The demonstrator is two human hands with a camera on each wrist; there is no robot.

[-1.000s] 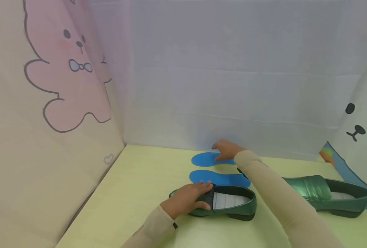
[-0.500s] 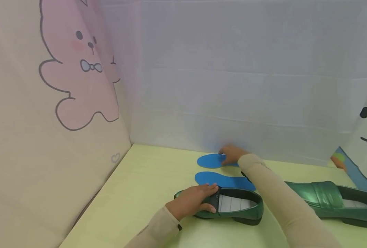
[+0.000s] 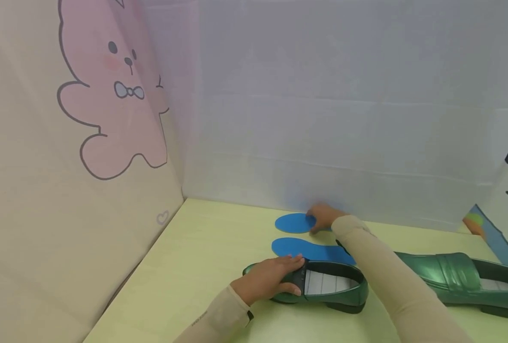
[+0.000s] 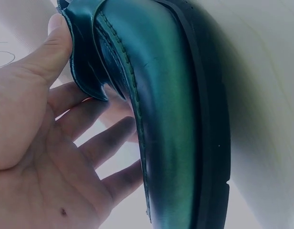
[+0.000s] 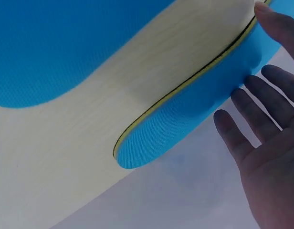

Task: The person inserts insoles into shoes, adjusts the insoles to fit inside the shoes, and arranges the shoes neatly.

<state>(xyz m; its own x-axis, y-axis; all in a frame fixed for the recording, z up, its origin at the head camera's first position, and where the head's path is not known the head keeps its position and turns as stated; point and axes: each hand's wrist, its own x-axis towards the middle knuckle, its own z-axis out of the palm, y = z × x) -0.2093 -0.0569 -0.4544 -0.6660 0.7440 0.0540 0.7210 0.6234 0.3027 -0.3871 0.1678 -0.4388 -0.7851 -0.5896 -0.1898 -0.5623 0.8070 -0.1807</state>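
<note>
My left hand [image 3: 266,280] holds the nearer green loafer [image 3: 343,296] by its front, fingers over the upper and thumb along the near side. Up close in the left wrist view, the thumb [image 4: 51,45] lies against the loafer's raised strap flap [image 4: 85,59], with the fingers spread behind it. My right hand [image 3: 326,218] is over the far blue insole [image 3: 293,223], covering its middle. In the right wrist view, its thumb tip is at one long edge of that insole [image 5: 161,124], and its fairly straight fingers line the other. A second blue insole [image 3: 299,247] lies just in front.
Another green loafer [image 3: 455,276] stands at the right, partly behind my right sleeve [image 3: 391,271]. The pale yellow table [image 3: 211,243] meets a white curtain [image 3: 322,128] just behind the far insole. A fabric wall with a pink bear [image 3: 108,105] borders the left.
My right hand has shifted slightly rightward along the far insole, uncovering more of its left end. The left hand stays on the loafer. The head view has turned a little left.
</note>
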